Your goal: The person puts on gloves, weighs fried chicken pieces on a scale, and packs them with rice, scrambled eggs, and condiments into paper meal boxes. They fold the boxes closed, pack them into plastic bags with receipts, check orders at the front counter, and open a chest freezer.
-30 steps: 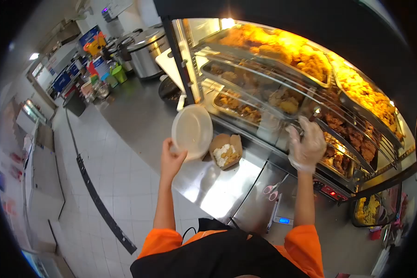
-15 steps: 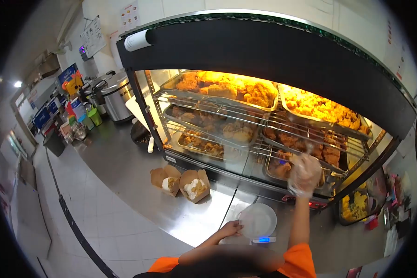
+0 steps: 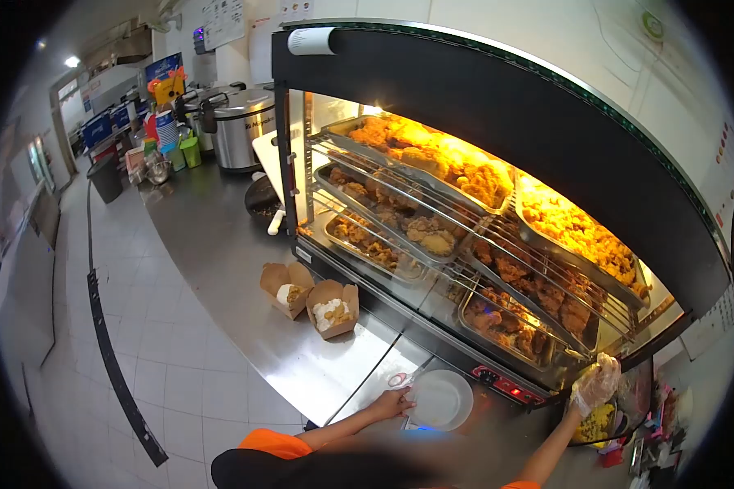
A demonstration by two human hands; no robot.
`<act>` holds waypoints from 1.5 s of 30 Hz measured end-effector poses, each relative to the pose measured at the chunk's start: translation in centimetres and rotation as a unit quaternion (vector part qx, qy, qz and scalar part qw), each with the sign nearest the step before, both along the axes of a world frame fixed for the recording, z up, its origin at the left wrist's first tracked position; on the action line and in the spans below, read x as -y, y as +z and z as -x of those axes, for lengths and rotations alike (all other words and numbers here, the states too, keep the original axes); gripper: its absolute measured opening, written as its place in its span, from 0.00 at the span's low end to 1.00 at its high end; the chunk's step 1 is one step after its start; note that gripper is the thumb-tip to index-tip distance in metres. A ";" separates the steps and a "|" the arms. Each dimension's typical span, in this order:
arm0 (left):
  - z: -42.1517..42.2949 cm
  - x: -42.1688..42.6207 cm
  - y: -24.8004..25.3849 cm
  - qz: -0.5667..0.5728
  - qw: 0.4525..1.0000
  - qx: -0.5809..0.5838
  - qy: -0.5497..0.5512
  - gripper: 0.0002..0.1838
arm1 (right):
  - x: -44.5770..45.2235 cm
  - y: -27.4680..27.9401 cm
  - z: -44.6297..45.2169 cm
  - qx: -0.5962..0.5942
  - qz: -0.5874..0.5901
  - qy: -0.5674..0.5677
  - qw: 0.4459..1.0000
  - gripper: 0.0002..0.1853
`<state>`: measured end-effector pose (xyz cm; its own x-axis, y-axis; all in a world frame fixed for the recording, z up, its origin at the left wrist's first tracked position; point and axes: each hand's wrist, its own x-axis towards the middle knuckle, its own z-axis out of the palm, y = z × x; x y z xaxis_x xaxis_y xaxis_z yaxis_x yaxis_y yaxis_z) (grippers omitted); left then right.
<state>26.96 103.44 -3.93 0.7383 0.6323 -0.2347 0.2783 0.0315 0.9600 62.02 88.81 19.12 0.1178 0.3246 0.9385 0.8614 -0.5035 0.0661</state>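
Green cup (image 3: 190, 153) near steel cooker (image 3: 243, 145)

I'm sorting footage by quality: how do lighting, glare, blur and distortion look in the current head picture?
Head view: the display cabinet bows, picture corners black; head view: warm light partly washes out the top-shelf fried food; head view: glare whitens the counter below the paper boxes; head view: a smudge blurs the bottom, below the plastic bowl.

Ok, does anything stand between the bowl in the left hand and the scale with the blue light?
Nothing visible does. The left hand grips the bowl by its rim, and the bowl partly hides the scale. Anything hidden under the bowl, or whether they touch, I can't tell.
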 end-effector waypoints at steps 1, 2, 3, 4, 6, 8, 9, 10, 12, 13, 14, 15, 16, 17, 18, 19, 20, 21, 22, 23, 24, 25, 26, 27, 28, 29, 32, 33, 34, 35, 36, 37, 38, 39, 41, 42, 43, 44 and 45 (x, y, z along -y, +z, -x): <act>0.0 0.1 0.0 -0.008 1.000 0.001 -0.005 0.33 | -0.1 0.0 0.3 -0.004 0.008 -0.017 1.000 0.09; 0.0 0.0 0.0 -0.017 1.000 0.001 -0.010 0.33 | -0.2 0.1 0.6 -0.010 0.014 -0.034 0.999 0.09; 0.2 -0.2 0.1 -0.026 1.000 0.001 -0.016 0.34 | -0.6 0.1 1.1 -0.015 0.021 -0.051 0.998 0.10; 0.5 -1.2 2.1 -0.047 0.988 -0.124 -0.083 0.38 | -1.2 0.1 1.6 -0.075 0.005 -0.004 0.997 0.13; 1.9 -1.8 3.8 -0.195 0.979 -0.013 -0.055 0.40 | -5.1 -0.1 5.7 -0.203 -0.197 0.077 0.956 0.17; 3.6 -2.5 7.0 -0.324 0.942 0.077 -0.026 0.42 | -10.2 1.6 14.9 -0.342 -0.341 0.219 0.848 0.23; 4.8 -3.2 10.1 -0.378 0.919 0.108 -0.010 0.43 | -12.6 1.8 19.3 -0.410 -0.343 0.316 0.784 0.27; 6.1 -4.1 12.2 -0.430 0.892 0.138 0.004 0.44 | -15.1 2.0 23.6 -0.476 -0.351 0.394 0.703 0.32; 8.7 -6.7 13.9 -0.421 0.877 0.221 0.074 0.40 | -20.2 -0.5 29.5 -0.546 -0.279 0.520 0.594 0.39; 9.8 -8.4 14.3 -0.415 0.863 0.266 0.107 0.39 | -22.6 -1.1 32.3 -0.554 -0.238 0.573 0.555 0.42; 10.9 -10.9 12.8 -0.436 0.830 0.290 0.193 0.31 | -24.7 -0.7 35.2 -0.567 -0.250 0.581 0.527 0.44; 12.9 -12.9 13.3 -0.453 0.806 0.272 0.265 0.24 | -26.8 0.0 37.8 -0.580 -0.261 0.588 0.500 0.46; 15.0 -14.3 13.7 -0.436 0.809 0.282 0.275 0.23 | -28.5 0.2 39.9 -0.573 -0.259 0.589 0.507 0.48; 17.0 -15.4 14.2 -0.420 0.811 0.291 0.284 0.22 | -30.1 0.0 41.7 -0.566 -0.259 0.591 0.513 0.50; 18.4 -15.9 15.0 -0.448 0.799 0.289 0.277 0.21 | -31.6 -0.8 43.1 -0.542 -0.284 0.641 0.463 0.48; 19.8 -16.1 15.8 -0.476 0.787 0.285 0.269 0.21 | -32.3 -0.8 45.0 -0.551 -0.267 0.647 0.453 0.47; 21.1 -16.6 16.3 -0.502 0.776 0.281 0.260 0.20 | -32.8 -0.7 47.0 -0.562 -0.250 0.652 0.444 0.47; 21.9 -17.6 15.9 -0.497 0.763 0.292 0.292 0.21 | -33.1 -0.1 49.3 -0.573 -0.214 0.633 0.474 0.44; 22.5 -19.0 14.9 -0.489 0.751 0.302 0.325 0.22 | -33.1 0.3 51.2 -0.586 -0.176 0.610 0.503 0.40; 23.1 -20.0 14.2 -0.479 0.738 0.309 0.360 0.23 | -33.1 0.2 52.3 -0.438 -0.051 0.550 0.709 0.36; 23.8 -21.2 14.3 -0.445 0.728 0.323 0.409 0.24 | -33.0 -0.4 53.4 -0.372 0.024 0.529 0.763 0.33; 24.6 -22.7 15.0 -0.412 0.713 0.333 0.458 0.24 | -32.9 -1.1 54.5 -0.294 0.089 0.507 0.805 0.31; 25.5 -24.0 16.3 -0.432 0.682 0.340 0.483 0.24 | -32.8 -2.7 55.7 -0.332 0.089 0.562 0.753 0.30; 26.6 -25.1 17.3 -0.451 0.651 0.344 0.504 0.24 | -32.7 -4.1 56.9 -0.369 0.085 0.611 0.695 0.30; 27.7 -26.1 17.5 -0.503 0.644 0.308 0.488 0.22 | -32.7 -5.1 58.1 -0.392 0.043 0.628 0.671 0.26; 28.9 -26.9 17.5 -0.551 0.634 0.273 0.468 0.20 | -32.5 -5.5 58.4 -0.361 0.103 0.634 0.676 0.26; 31.7 -32.8 16.2 -0.358 0.664 0.210 0.623 0.17 | -30.8 -6.5 58.7 -0.460 0.298 0.642 0.536 0.27; 32.5 -35.6 18.4 -0.421 0.602 0.079 0.674 0.16 | -30.2 -6.9 58.9 -0.500 0.321 0.648 0.476 0.27; 34.0 -37.8 19.6 -0.231 0.687 0.381 0.573 0.16 | -29.8 -8.0 58.7 -0.461 0.324 0.628 0.537 0.27; 36.0 -43.3 17.1 -0.154 0.735 0.413 0.515 0.17 | -29.3 -9.3 58.1 -0.420 0.328 0.600 0.596 0.26; 38.1 -48.7 14.7 -0.072 0.774 0.429 0.459 0.19 | -29.1 -9.6 57.2 -0.423 0.305 0.547 0.655 0.26; 37.8 -52.2 12.6 -0.184 0.767 0.331 0.518 0.21 | -29.2 -9.0 56.3 -0.465 0.260 0.490 0.690 0.25; 37.4 -55.7 10.6 -0.278 0.734 0.214 0.581 0.24 | -29.4 -9.8 54.9 -0.469 0.224 0.433 0.736 0.23; 37.5 -60.5 5.7 -0.424 0.614 -0.043 0.664 0.29 | -29.6 -8.6 53.6 -0.442 0.184 0.363 0.799 0.23; 35.1 -58.4 8.6 -0.139 0.742 0.025 0.656 0.32 | -30.0 -9.8 51.2 -0.415 0.176 0.231 0.862 0.24; 34.3 -57.2 9.9 0.012 0.776 0.055 0.628 0.33 | -30.4 -10.4 50.2 -0.387 0.191 0.183 0.883 0.23; 33.8 -57.1 9.5 0.021 0.783 0.082 0.617 0.35 | -30.8 -11.2 49.3 -0.356 0.205 0.135 0.902 0.23; 33.5 -56.9 9.2 0.030 0.788 0.112 0.604 0.37 | -31.0 -12.2 48.5 -0.406 0.264 0.115 0.867 0.20; 33.5 -58.3 6.3 -0.027 0.803 0.103 0.586 0.37 | -31.3 -13.1 47.8 -0.452 0.318 0.096 0.828 0.17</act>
